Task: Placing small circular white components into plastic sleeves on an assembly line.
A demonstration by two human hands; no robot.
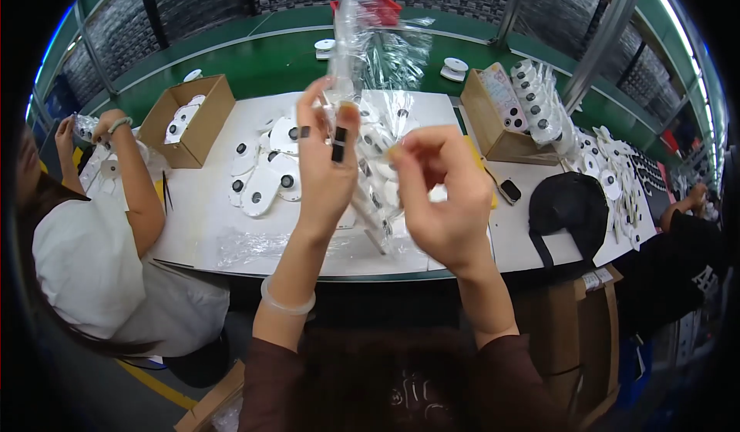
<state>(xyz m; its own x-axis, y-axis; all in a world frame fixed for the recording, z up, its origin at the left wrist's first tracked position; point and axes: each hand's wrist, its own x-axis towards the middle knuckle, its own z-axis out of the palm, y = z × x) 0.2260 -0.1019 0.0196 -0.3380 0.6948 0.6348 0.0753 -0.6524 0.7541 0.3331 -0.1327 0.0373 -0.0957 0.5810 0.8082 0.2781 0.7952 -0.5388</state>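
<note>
A clear plastic bag (356, 54) stands up between my hands, its crinkled upper part blurred. My left hand (327, 158) is closed on the bag's left side, with black bands round two fingers. On the right, my right hand (447, 193) has thumb and forefinger pinched together at the bag's edge. White parts with dark round centres show between the hands; I cannot tell whether they are inside the bag or behind it. Similar white rounded parts (260, 193) lie in a loose pile on the white table left of my left hand.
Cardboard boxes stand left (206, 127) and right (493, 135) on the table (200, 231). A black cap (569, 210) lies at right, near bagged parts (536, 97). White spools (455, 69) rest on the green surface behind. Co-workers sit at both sides.
</note>
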